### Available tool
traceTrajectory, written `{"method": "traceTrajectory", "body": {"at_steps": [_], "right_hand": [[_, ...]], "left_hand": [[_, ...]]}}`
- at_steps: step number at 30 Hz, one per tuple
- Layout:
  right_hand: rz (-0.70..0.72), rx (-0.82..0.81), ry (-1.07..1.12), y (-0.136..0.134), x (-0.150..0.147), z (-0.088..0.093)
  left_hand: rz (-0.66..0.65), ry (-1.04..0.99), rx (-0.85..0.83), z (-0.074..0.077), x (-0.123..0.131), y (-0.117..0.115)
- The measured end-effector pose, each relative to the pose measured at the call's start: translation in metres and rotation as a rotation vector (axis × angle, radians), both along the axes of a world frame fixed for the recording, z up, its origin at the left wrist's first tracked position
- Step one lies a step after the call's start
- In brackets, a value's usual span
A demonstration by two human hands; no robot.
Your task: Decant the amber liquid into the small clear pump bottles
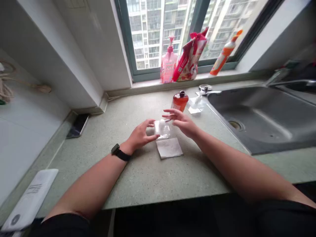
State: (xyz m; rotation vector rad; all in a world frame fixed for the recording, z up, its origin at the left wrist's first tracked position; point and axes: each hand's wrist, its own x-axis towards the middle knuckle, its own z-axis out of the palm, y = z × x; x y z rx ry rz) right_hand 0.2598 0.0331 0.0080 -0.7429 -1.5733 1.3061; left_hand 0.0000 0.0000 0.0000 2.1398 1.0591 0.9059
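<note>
The thumb and fingers of the left hand (141, 134) were parted just enough to span the near side of a small clear container (163, 132), resting against its edges with a light hold that seemed meant to keep it from sliding on the smooth counter (138, 174). The container sat between the two hands, a whitish piece (162, 124) showing at it, too blurred to name. The fingers of the right hand (179, 121) hung over its other side, stretched out and loosely apart from the thumb; nothing could be made out in their grasp, and the spread looked like one that left them free for fine work. Just below the fingertips, on the wearer's side, lay a folded tissue (170, 148), perhaps put there to keep small parts off the bare surface. Just beyond the right fingers stood an amber bottle (180, 102), upright and uncapped, within easy reach. Farther past them, to the right, a white pump top (198, 101) appeared to rest on another piece of tissue (195, 111), likely for cleanliness. A phone (78, 125) lay well left of the left fingers, by the wall. Farthest off, a pink pump bottle (169, 65), a red bag (191, 59) and an orange bottle (224, 57) lined the sill, presumably to spare counter room.
</note>
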Motion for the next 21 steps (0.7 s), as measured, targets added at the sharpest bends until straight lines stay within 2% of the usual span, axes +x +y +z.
{"method": "traceTrajectory", "body": {"at_steps": [3,6,14,21], "right_hand": [[-0.112,0.035,0.018,0.007,0.003,0.0],[-0.139,0.04,0.0,0.008,0.003,0.0],[0.082,0.092,-0.113,-0.007,-0.004,0.0],[0.082,0.147,-0.184,-0.006,-0.002,-0.002]], "left_hand": [[0.019,-0.001,0.003,-0.001,-0.001,-0.001],[0.024,0.001,0.005,0.0,-0.001,-0.001],[0.015,-0.003,0.029,0.0,-0.002,-0.001],[0.009,0.001,0.048,0.0,-0.002,-0.001]]}}
